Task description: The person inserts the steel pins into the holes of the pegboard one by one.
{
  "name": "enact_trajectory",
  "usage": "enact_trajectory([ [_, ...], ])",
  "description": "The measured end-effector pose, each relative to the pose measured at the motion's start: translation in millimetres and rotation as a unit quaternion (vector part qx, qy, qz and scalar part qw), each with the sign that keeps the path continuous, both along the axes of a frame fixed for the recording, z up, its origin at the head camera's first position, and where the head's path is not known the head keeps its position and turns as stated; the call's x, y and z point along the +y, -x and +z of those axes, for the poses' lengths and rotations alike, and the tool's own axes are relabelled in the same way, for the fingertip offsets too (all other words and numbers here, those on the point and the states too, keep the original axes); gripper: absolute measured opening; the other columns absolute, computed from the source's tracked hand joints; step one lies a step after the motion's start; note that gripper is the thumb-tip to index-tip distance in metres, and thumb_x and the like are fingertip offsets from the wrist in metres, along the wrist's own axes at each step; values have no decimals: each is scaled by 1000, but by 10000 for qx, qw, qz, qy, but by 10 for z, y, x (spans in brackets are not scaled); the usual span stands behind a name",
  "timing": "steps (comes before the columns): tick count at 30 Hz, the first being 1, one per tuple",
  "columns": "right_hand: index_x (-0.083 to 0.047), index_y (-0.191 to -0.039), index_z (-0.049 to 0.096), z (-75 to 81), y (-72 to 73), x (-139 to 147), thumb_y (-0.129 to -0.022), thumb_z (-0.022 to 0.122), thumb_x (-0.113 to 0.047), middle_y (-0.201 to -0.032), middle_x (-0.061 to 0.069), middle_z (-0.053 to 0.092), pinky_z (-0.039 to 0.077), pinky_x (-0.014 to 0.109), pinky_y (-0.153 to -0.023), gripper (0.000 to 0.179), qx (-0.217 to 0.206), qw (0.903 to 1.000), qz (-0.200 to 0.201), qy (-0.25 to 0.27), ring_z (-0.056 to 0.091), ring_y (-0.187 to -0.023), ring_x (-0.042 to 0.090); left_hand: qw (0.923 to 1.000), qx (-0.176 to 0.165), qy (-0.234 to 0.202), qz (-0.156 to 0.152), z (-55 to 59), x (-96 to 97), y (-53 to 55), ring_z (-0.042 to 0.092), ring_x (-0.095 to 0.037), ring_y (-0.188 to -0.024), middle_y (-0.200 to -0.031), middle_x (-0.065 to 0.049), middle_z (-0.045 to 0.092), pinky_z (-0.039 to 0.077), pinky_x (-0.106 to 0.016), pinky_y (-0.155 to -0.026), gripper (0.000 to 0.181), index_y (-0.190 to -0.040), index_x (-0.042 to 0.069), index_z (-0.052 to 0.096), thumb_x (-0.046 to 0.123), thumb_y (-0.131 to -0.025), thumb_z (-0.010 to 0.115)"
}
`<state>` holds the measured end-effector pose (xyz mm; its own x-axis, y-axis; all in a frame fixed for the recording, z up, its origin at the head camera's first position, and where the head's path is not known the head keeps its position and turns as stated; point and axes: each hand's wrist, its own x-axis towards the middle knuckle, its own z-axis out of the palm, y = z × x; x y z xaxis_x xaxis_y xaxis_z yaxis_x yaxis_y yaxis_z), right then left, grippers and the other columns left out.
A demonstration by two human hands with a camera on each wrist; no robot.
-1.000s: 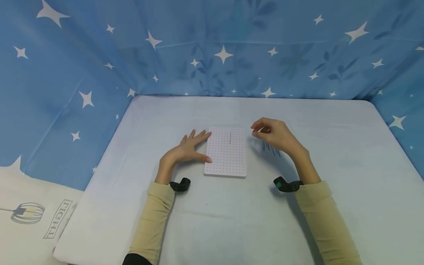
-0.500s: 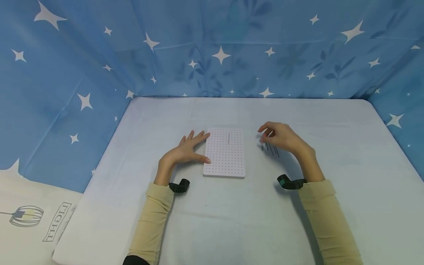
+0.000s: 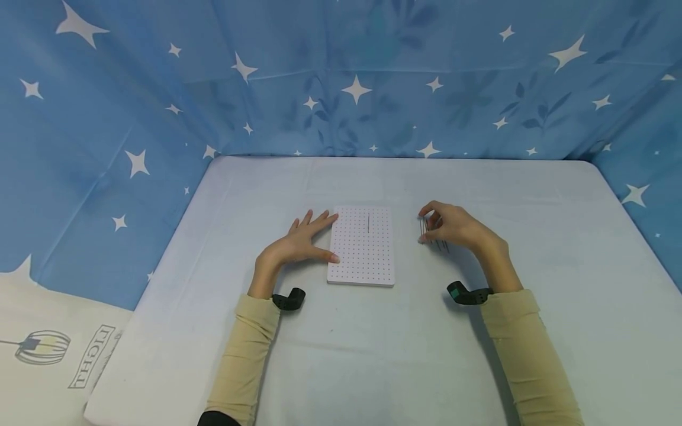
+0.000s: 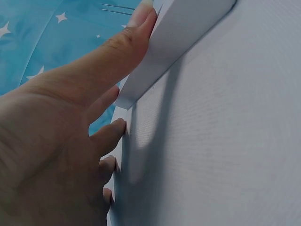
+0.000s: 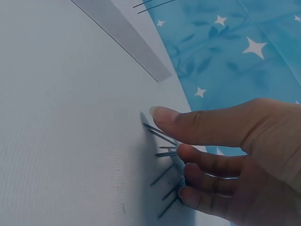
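Note:
A white pegboard [image 3: 362, 260] with rows of small holes lies mid-table. My left hand [image 3: 290, 245] is at its left side, fingers spread, with thumb [image 4: 134, 35] and index fingertip touching its edge. Thin metal pins [image 4: 117, 6] stand up from the board in the left wrist view; in the head view they look like one dark line. Right of the board my right hand [image 3: 457, 228] is low over several loose pins [image 5: 162, 174] lying on the table. Its thumb and fingertips are apart, close to the pins; some pin ends are hidden behind the fingers.
A white-covered table [image 3: 341, 355] extends around the board. A blue star-patterned curtain [image 3: 373, 118] hangs behind its back edge and along the sides. A black wrist camera [image 3: 289, 298] is strapped on the left wrist, and another camera [image 3: 467, 294] on the right.
My right hand has moved right and down from beside the board to the loose pins, and its thumb and index finger have spread apart. My left hand stays at the board.

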<state>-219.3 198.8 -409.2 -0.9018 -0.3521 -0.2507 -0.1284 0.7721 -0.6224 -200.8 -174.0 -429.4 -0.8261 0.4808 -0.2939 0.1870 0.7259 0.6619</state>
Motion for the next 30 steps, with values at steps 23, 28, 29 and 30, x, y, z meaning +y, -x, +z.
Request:
enact_trajectory([
  [23, -1, -130, 57, -77, 31, 29, -89, 81, -18, -102, 15, 63, 49, 34, -70, 50, -100, 9999, 88, -31, 57, -81, 24, 10000, 29, 26, 24, -9, 7, 0, -13, -25, -161, -174, 1, 8, -11, -50, -128, 106, -166, 30, 23, 45, -81, 85],
  [28, 0, -129, 58, -70, 32, 27, -89, 81, -17, -102, 15, 64, 49, 34, -70, 49, -106, 9999, 67, -41, 57, -81, 24, 10000, 38, -2, 23, -2, 8, -7, -13, -25, -161, -174, 1, 9, -12, -50, -128, 107, -166, 30, 23, 45, -81, 86],
  [29, 0, -129, 58, -70, 32, 26, -89, 81, -17, -102, 15, 64, 49, 34, -70, 49, -106, 9999, 63, -51, 58, -81, 24, 10000, 40, -6, 25, -3, 9, -6, -13, -25, -161, -174, 1, 9, -12, -50, -128, 107, -166, 30, 23, 45, -81, 86],
  [30, 0, -128, 58, -68, 32, 26, -89, 81, -17, -103, 15, 64, 49, 34, -70, 48, -103, 9999, 59, -57, 58, -81, 24, 10000, 45, -12, 30, -4, 9, -4, -12, -25, -161, -174, 1, 9, -11, -50, -128, 107, -166, 30, 23, 45, -81, 86],
])
